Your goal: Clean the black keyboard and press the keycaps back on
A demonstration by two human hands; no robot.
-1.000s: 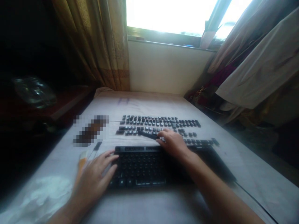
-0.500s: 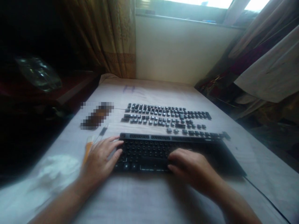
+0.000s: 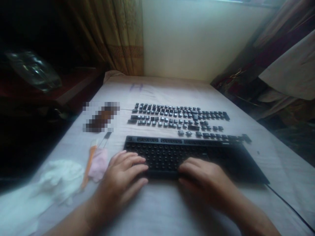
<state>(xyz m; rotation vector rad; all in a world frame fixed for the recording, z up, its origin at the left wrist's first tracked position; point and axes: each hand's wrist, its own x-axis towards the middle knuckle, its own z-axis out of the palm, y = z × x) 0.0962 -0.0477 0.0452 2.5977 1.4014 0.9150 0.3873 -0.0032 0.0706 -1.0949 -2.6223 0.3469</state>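
Observation:
A black keyboard (image 3: 162, 157) lies on the cloth-covered surface, its bare key positions showing at the left and middle. My left hand (image 3: 123, 173) reaches over its lower left corner, fingers stretched out and thumb by the front edge. Along that same edge, farther right, my right hand (image 3: 204, 177) is closed with curled fingers above and thumb below. What lies under the right palm is hidden. Loose keycaps (image 3: 169, 113) stand in rows just beyond the keyboard.
Left of the keyboard are an orange-handled tool (image 3: 88, 167), a pink cloth (image 3: 98, 165), a keycap puller (image 3: 107, 135) and a crumpled white cloth (image 3: 61, 177). A cable (image 3: 287, 205) runs off at right. A blurred-out patch (image 3: 100, 118) covers something farther back.
My left hand has moved right and nearer, from the keyboard's left edge onto its lower left corner, uncovering the pink cloth. My right hand stays at the front edge. The view has tilted down.

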